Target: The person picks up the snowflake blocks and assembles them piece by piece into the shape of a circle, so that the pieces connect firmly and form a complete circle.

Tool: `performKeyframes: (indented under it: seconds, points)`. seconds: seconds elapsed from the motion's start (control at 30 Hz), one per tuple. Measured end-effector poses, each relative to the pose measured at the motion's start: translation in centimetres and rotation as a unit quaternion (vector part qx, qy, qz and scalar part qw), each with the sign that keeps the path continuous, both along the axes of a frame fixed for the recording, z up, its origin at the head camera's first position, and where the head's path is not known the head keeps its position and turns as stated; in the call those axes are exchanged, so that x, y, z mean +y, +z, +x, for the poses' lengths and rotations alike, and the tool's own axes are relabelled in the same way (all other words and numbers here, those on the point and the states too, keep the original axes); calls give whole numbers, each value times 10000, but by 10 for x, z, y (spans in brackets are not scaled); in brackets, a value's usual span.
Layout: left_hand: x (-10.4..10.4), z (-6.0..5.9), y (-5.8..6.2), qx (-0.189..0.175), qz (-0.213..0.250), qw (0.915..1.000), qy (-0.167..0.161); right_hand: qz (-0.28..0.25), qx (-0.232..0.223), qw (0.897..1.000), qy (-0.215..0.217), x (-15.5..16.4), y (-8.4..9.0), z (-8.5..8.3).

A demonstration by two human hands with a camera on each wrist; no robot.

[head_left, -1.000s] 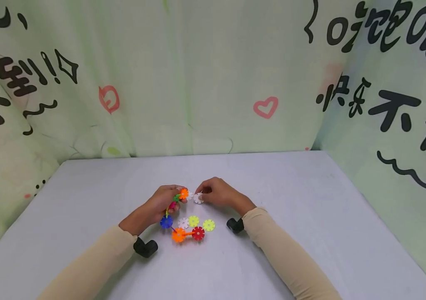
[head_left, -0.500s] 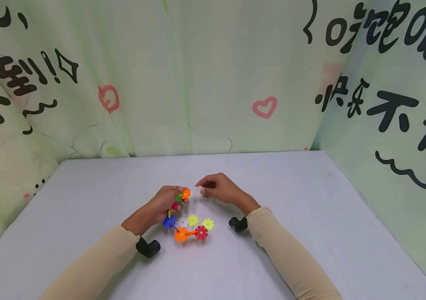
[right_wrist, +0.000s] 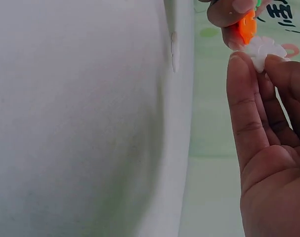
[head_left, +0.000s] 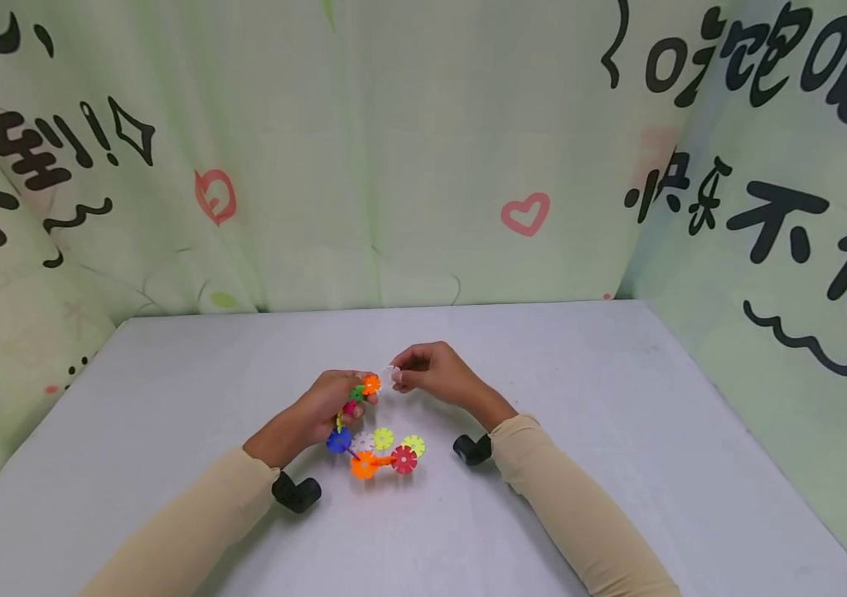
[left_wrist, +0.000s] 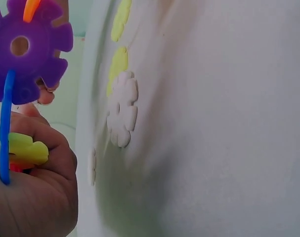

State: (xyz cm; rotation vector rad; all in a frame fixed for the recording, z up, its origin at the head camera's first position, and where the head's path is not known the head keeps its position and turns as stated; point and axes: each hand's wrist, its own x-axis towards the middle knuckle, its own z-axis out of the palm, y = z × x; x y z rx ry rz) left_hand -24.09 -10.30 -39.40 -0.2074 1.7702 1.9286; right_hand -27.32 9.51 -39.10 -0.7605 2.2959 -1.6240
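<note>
My left hand [head_left: 330, 406] grips a chain of interlocking plastic snowflake discs near its upper end. From the orange disc [head_left: 371, 384] there, the chain runs through green and pink down to a blue disc [head_left: 339, 440], a lower orange disc [head_left: 364, 465] and a red disc [head_left: 404, 459]. In the left wrist view, a purple-looking disc [left_wrist: 46, 29] hangs near the fingers. Between thumb and index finger my right hand [head_left: 434, 373] pinches a white disc [right_wrist: 263, 47]. It sits right at the upper orange disc, its far edge beside the left fingertips.
Behind the hanging chain lie a loose white disc [head_left: 363, 441] and two yellow discs, one [head_left: 383, 438] beside it and another yellow disc [head_left: 414, 445] to its right. The white tabletop [head_left: 580, 381] ends at a printed curtain [head_left: 423, 166].
My right hand has lifted slightly, raising the white disc off to the upper right of its earlier spot. The chain in my left hand has shifted a little to the right.
</note>
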Motion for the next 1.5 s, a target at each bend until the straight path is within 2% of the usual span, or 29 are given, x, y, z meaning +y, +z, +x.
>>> performKeyframes:
  seconds: [0.17,0.27,0.4,0.53,0.77,1.03,1.2,1.27,1.5]
  points:
    - [-1,-2,0,-129,197,9997,24,182,-136,9996,-161,0,-1,2]
    - [-1,-3,0,-116,156,9998,37,426,-167,9985,-284,-2,8,9]
    - [-1,-3,0,-73,125,9999,34,688,-23,9971,-331,-3,6,9]
    - [-1,-3,0,10,101,9999,56,780,139,9963,-319,-3,-5,2]
    - [0,-1,2,135,-174,9997,54,756,394,9959,-309,-6,-3,5]
    - [1,1,4,164,-563,9978,313,821,540,9949,-246,-12,2,10]
    - [5,0,4,276,-614,9975,218,1001,660,9925,-246,-13,3,11]
    - [6,0,5,211,-532,9981,207,1091,697,9912,-263,-12,3,11]
    - [2,7,6,295,-359,9989,82,1367,851,9867,-206,-12,4,13]
